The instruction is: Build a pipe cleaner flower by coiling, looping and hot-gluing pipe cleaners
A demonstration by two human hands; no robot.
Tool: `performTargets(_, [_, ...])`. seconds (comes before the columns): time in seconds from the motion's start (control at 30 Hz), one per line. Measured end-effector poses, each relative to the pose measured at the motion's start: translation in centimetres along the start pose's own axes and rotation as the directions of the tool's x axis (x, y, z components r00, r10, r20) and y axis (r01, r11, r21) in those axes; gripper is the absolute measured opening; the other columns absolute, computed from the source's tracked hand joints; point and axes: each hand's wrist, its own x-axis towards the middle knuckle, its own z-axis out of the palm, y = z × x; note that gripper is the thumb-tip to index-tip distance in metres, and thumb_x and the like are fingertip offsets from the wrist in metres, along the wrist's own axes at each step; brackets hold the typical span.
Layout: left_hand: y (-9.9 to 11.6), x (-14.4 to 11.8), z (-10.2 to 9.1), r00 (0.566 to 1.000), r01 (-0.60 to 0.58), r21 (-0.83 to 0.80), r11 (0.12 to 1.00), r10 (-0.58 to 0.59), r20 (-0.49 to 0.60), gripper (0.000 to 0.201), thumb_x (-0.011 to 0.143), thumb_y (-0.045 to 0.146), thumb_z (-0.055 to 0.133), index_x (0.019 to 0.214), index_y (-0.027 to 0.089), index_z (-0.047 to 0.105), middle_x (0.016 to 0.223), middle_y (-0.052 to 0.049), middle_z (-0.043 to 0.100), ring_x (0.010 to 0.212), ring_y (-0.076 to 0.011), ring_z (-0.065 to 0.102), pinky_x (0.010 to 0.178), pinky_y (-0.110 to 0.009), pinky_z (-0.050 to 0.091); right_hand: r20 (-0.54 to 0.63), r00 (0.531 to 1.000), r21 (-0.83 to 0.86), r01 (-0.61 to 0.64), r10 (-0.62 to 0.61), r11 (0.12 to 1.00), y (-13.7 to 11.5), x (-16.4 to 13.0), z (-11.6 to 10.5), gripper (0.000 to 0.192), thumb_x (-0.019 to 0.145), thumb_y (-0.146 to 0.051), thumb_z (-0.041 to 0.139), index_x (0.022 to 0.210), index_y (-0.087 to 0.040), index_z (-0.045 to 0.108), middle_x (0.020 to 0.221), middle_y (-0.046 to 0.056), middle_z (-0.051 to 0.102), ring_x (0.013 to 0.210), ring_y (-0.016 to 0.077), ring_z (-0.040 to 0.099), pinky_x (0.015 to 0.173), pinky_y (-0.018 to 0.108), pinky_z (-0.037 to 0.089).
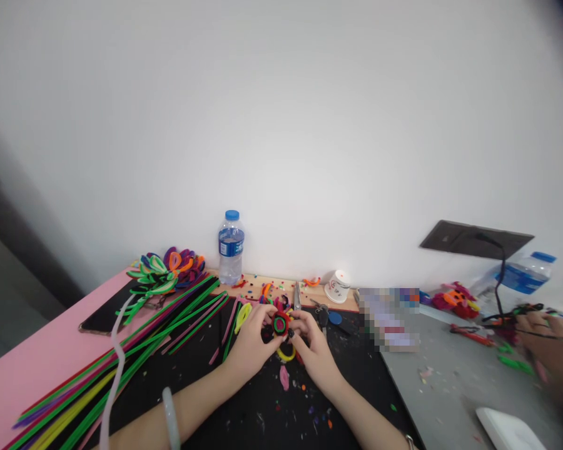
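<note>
Above the black mat (244,406), a small round pipe-cleaner coil (280,324) in red, green and black sits between my two hands. My left hand (257,334) is closed around its left side, thumb at the lower edge. My right hand (313,347) pinches it from the right, with the fingertips curled at its rim. Just beneath the coil shows a yellow pipe-cleaner loop (286,355); whether it is joined to the coil I cannot tell. A pink pipe-cleaner loop (284,378) lies lower on the mat. Behind my right hand are scissors (297,295) and keys (323,314).
Long pipe cleaners (122,362) spread across the left, below pipe-cleaner flowers (169,272) and a phone (106,312). A water bottle (231,250) and a paper cup (338,286) stand by the wall. At right, another person's hand (548,344) works over the grey table (441,406).
</note>
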Motion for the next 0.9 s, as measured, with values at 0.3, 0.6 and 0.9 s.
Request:
performTargets(0.3, [0.43,-0.15,-0.38,0.998,-0.062,0.079,0.995,0.06,0.027,0.036,0.071,0.01,0.059,0.102,0.023,0.05,0.095,-0.002,0.054,0.088,-0.0192,0.051,0.079,-0.032,0.044,0.003,1.0,-0.006,0.007,-0.007,1.0,-0.07,-0.09,0.01,0.03,0.084,-0.023,0.049,0.113,-0.02,0.043,0.09,0.003,0.062,0.076,0.0163,0.057,0.074,0.03,0.044])
performTargets(0.6, [0.79,-0.38,-0.38,0.999,-0.036,0.185,0.982,0.031,0.029,0.031,0.071,0.017,0.059,0.1,0.023,0.05,0.093,-0.004,0.051,0.088,-0.0222,0.052,0.078,-0.035,0.045,-0.003,1.0,-0.017,-0.015,0.015,1.0,-0.1,-0.12,-0.1,0.029,0.085,-0.022,0.048,0.114,-0.021,0.043,0.093,0.005,0.061,0.082,0.0187,0.059,0.077,0.032,0.045])
performTargets(0.9, [0.74,-0.55,-0.34,0.999,-0.032,0.254,0.967,0.025,0.034,0.035,0.071,0.021,0.06,0.104,0.022,0.048,0.092,-0.005,0.054,0.088,-0.0238,0.053,0.076,-0.036,0.044,-0.008,1.0,-0.008,-0.018,0.018,1.0,0.04,-0.04,-0.08,0.028,0.086,-0.023,0.047,0.114,-0.021,0.042,0.096,0.005,0.06,0.086,0.0189,0.059,0.078,0.032,0.045])
